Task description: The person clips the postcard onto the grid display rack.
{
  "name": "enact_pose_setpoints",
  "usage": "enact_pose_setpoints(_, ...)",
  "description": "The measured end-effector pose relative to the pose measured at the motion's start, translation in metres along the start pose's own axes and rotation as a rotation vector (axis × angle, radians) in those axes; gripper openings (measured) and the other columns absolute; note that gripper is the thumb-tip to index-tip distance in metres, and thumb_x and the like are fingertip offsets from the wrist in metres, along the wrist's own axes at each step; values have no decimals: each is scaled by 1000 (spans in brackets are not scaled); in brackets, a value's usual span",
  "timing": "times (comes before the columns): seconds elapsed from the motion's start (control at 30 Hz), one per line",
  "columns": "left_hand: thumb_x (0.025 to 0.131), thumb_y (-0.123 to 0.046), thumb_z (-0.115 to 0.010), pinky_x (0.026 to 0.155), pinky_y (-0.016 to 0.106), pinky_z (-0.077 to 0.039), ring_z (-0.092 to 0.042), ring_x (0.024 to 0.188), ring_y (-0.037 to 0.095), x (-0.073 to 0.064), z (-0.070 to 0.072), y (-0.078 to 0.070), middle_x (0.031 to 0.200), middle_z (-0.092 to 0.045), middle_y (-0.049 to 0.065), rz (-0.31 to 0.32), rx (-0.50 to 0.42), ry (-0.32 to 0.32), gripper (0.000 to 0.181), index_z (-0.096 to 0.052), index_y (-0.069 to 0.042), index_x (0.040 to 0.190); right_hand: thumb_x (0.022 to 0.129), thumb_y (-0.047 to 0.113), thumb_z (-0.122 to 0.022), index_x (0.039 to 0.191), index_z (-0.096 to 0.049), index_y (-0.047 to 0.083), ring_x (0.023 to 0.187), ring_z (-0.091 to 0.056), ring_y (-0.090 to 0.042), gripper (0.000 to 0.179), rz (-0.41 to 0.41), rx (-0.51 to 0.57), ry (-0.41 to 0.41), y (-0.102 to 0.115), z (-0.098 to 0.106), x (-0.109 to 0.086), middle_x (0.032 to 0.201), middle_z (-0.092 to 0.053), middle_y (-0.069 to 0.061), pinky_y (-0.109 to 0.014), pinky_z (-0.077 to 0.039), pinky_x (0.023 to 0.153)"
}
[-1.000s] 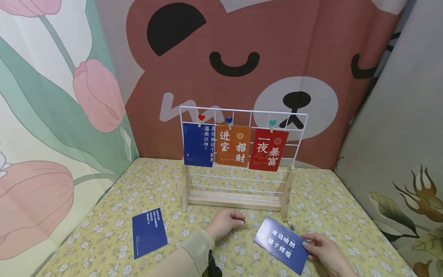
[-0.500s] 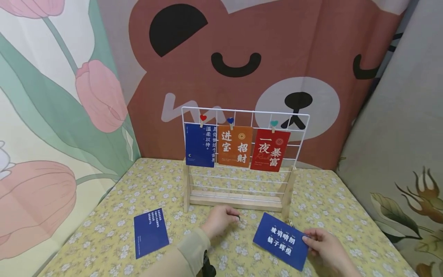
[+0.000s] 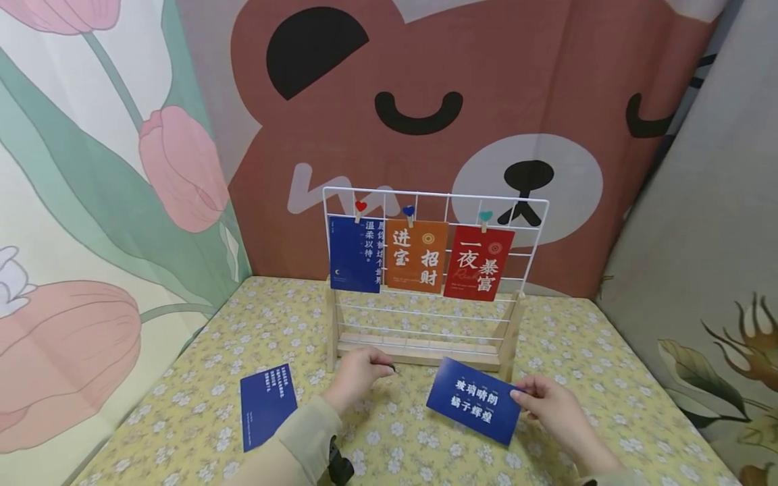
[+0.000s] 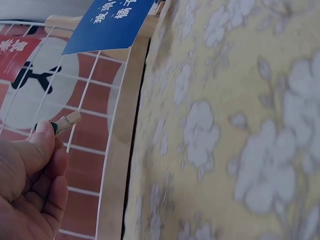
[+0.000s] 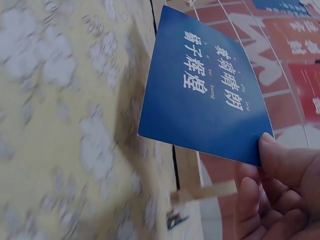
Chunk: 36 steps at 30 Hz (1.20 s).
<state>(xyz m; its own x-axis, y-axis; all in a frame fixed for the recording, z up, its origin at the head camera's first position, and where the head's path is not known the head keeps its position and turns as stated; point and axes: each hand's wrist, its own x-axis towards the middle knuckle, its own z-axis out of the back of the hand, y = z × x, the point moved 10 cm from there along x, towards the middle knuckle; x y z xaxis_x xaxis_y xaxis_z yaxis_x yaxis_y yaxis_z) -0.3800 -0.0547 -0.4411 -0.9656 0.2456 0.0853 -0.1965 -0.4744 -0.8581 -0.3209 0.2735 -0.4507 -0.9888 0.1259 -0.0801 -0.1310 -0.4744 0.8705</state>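
My left hand (image 3: 357, 379) pinches a small wooden clothespin (image 4: 67, 121) with a dark green end, between thumb and forefinger. Between the thumb and fingers of my right hand (image 3: 554, 409) is the right edge of a blue card (image 3: 474, 405) with white characters. The card is tilted and raised off the table, in front of a white wire grid rack (image 3: 419, 316) on a wooden stand. Three cards hang on that grid from heart-topped clothespins: a blue hanging card (image 3: 355, 260), an orange card (image 3: 416, 260) and a red card (image 3: 478, 263).
Another blue card (image 3: 267, 405) lies on the flowered tablecloth (image 3: 200, 432) at the left, partly behind my left sleeve. By the rack's foot a small, blurred clip-like thing (image 5: 175, 220) lies on the cloth. Printed curtains hang around the table.
My right hand has lifted the blue card from near the cloth and moved it left. My left hand has shifted left and slightly toward the rack, still pinching the clothespin.
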Motion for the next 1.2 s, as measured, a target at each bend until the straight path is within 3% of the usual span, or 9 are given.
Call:
enact_pose_setpoints(0.3,91,-15,-67,76,37,-53,-63,90,16,-7,28,7,99,-69,1,0,-39,-52,15,-73,-8,103,93,10,-63,104,-63,2,78,-57,-21,14,72,-55,14,31,-22,11,85,-60,-5,-37,-48,66)
enact_pose_setpoints(0.67,93,-17,-65,79,38,-52,-63,97,20,-12,60,14,108,-67,2,74,-7,-118,15,-72,-13,105,92,11,-65,100,-66,7,77,-55,-23,8,216,-83,8,70,-49,28,84,-58,-4,-34,-47,66)
enact_pose_setpoints(0.83,93,-17,-65,72,35,-51,-64,94,21,-12,71,10,103,-68,0,64,21,-146,17,-73,-12,108,92,12,-65,99,-66,9,78,-57,-19,8,259,-87,15,89,-68,36,85,-61,-2,-32,-48,68)
enact_pose_setpoints(1.2,92,-19,-66,71,34,-53,-64,89,16,-2,85,-12,102,-66,1,27,141,-213,14,-74,-18,104,92,16,-67,100,-68,14,81,-60,-16,8,325,-110,14,126,-102,53,89,-64,1,-35,-48,70)
